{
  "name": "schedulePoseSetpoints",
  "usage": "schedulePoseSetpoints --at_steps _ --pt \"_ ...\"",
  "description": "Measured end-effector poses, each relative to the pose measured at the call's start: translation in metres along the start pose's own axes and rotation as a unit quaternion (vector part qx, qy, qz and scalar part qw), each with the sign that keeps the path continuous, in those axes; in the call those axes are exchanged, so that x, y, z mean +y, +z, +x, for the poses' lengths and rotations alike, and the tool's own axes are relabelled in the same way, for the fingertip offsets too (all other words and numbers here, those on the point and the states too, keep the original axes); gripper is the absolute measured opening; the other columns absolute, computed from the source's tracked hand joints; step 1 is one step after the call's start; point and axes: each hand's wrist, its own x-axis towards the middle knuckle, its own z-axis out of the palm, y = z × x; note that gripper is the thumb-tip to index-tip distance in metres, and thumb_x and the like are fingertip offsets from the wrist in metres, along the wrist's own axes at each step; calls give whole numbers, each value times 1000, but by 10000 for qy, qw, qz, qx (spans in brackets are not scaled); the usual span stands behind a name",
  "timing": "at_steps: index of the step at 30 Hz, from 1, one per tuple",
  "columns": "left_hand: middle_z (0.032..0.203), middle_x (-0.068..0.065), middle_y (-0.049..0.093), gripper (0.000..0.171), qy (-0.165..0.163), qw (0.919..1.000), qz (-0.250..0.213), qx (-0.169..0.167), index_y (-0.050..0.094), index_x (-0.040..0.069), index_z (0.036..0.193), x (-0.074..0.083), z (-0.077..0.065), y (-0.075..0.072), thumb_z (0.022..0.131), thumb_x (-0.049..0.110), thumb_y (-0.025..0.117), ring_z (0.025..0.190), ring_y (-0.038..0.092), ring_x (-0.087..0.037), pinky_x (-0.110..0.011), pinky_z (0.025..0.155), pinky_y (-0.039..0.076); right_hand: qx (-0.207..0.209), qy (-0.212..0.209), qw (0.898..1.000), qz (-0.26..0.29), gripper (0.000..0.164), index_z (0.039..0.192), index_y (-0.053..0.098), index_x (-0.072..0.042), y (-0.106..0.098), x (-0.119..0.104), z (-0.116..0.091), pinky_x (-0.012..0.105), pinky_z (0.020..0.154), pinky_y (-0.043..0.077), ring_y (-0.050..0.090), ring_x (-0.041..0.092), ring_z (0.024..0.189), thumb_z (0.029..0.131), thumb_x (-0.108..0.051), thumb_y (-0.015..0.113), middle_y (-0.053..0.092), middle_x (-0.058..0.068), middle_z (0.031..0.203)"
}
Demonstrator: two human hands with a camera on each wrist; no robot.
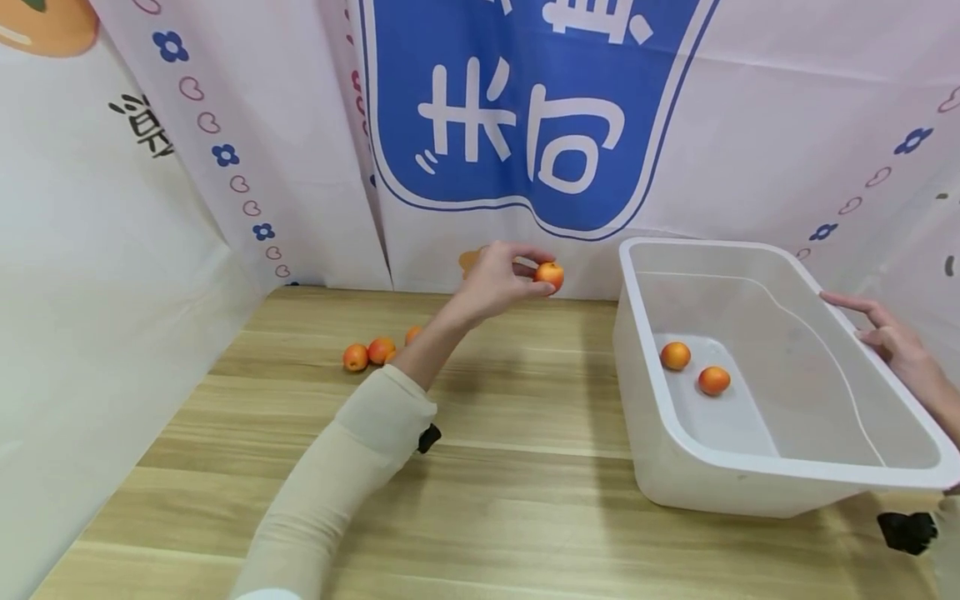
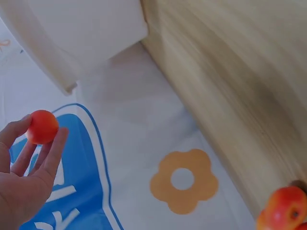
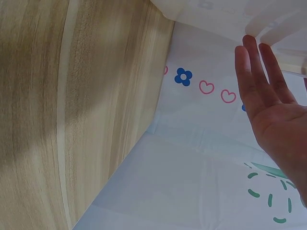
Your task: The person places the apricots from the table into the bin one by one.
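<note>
My left hand pinches a small orange-red round fruit between thumb and fingertips, above the table's back edge and left of the bin. In the left wrist view this fruit sits at the tips of the left hand's fingers. A deep white plastic bin stands on the right, with two similar fruits apart on its floor. My right hand is at the bin's right rim. Seen from the right wrist, the fingers reach nearly straight to the bin's outer wall.
Several more orange-red fruits lie grouped on the wooden table, partly hidden behind my left forearm. A printed cloth hangs along the table's back edge and both sides.
</note>
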Motion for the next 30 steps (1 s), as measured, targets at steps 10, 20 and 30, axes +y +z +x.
schedulePoseSetpoints --at_steps 10,20,30 --pt "126 -14 68 37 321 9986 -238 -344 70 0 129 28 12 16 93 2 77 107 72 -26 -27 88 60 96 -4 9998 -161 65 140 59 -30 0 -2 1 23 46 55 68 12 62 104 8 22 72 -14 113" --pt "128 -15 69 42 542 9939 -463 -845 67 -2 133 55 23 44 92 0 76 110 72 -24 -25 88 59 -86 -129 9998 92 69 139 62 -27 0 1 1 22 43 51 62 12 54 102 11 19 74 -5 99" --pt "132 -11 67 43 411 9891 -305 -1383 67 1 135 80 35 68 93 1 75 108 70 -18 -17 87 57 -88 -83 9998 131 66 141 60 -27 1 1 1 23 43 52 65 12 58 103 10 20 74 -7 104"
